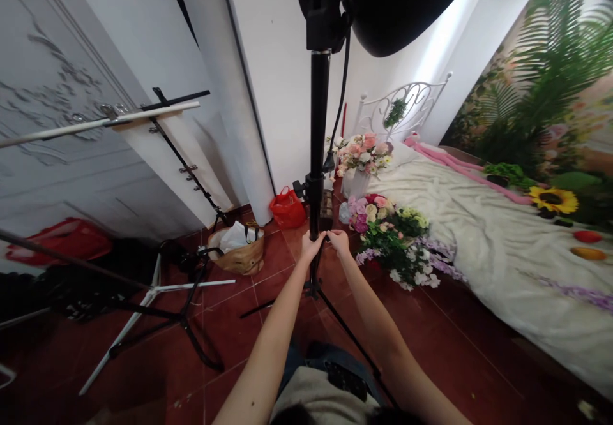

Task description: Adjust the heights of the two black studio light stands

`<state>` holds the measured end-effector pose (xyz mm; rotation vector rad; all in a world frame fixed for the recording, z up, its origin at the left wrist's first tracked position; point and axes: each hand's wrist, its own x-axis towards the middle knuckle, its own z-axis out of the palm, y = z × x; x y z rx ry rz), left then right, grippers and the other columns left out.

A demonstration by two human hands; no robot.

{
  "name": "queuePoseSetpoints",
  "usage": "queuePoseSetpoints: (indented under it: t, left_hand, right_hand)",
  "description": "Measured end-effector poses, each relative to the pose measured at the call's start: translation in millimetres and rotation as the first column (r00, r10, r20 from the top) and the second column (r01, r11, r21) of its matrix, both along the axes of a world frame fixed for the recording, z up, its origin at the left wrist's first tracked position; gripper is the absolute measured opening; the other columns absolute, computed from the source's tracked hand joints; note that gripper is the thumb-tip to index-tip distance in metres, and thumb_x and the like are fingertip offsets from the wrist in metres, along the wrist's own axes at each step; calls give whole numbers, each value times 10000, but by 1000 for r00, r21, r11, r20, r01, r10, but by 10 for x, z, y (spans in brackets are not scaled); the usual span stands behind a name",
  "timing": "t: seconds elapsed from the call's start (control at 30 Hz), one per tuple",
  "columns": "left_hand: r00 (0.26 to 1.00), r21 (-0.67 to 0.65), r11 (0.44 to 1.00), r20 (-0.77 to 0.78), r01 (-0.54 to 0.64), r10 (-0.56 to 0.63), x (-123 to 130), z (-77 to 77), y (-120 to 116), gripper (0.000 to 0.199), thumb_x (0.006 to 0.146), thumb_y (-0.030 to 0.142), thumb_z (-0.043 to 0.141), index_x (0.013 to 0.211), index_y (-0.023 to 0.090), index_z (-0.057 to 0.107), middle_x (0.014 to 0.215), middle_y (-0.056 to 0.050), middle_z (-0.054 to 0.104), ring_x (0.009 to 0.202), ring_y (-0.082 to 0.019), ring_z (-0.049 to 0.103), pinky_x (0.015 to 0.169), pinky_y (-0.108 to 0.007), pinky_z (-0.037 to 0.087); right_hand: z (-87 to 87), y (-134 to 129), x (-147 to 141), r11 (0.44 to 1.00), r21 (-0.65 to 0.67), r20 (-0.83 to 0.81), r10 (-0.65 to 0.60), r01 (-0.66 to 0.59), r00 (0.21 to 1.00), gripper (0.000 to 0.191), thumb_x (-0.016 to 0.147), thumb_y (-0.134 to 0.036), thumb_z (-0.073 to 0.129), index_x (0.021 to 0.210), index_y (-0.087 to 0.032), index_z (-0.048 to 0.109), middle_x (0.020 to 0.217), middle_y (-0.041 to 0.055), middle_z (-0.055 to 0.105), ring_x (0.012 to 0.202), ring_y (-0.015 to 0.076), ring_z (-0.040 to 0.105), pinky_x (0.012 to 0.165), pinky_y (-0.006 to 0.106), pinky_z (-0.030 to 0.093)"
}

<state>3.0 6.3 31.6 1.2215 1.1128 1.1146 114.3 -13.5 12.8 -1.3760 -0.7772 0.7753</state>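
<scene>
A black light stand [320, 119] rises upright straight in front of me, with a large black lamp head [397, 4] at its top and a cable hanging beside the pole. My left hand [312, 246] is closed around the pole, below a collar with a clamp knob [299, 189]. On the pole's right side, my right hand [339, 241] is closed in a pinch at a small dark knob of the stand, mostly covered by the fingers. Both hands are at about the same height. The stand's legs [345, 326] spread over the floor near my feet.
Right of the stand are artificial flowers [378, 221], a vase [355, 184] and a bed with a cream blanket [431, 189]. At left stand a backdrop stand [179, 157], a woven bag [249, 256], a red bag [287, 208] and white stand legs [153, 294] on red tiles [230, 329].
</scene>
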Motion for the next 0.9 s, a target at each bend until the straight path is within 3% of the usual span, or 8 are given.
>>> queuePoseSetpoints:
  t: [0.13,0.33,0.5,0.9]
  left_hand:
    - [1000,-12,1000,5,-15,15,3,42,-17,329,578,420,783,655,158,600,600,-21,629,649,-167,635,603,-255,496]
    - [1000,0,1000,8,-20,20,-6,23,-19,318,597,418,773,662,152,609,611,-24,633,657,-163,633,616,-255,493]
    - [1000,-3,1000,9,-17,17,9,-8,-25,325,611,433,762,674,148,619,605,-27,632,642,-161,630,610,-256,495]
    - [999,-17,999,-8,-32,32,15,-33,-6,354,597,454,768,644,152,589,574,0,591,606,-140,597,575,-233,474]
  right_hand:
    - [-18,-73,6,997,46,17,58,-59,998,292,649,-485,658,752,-216,618,727,17,673,716,185,624,724,320,515]
    - [-122,-258,-15,969,108,86,213,-221,973,418,792,-568,530,1002,-230,659,1070,61,679,1008,215,612,894,357,487]
    - [-219,-269,40,959,112,231,228,-259,946,464,873,-575,418,1134,-260,637,1225,51,622,1190,191,528,1089,383,335]
    - [-438,-123,6,976,119,365,127,-181,922,426,938,-484,313,1144,-244,599,1104,80,566,1066,199,556,984,354,417]
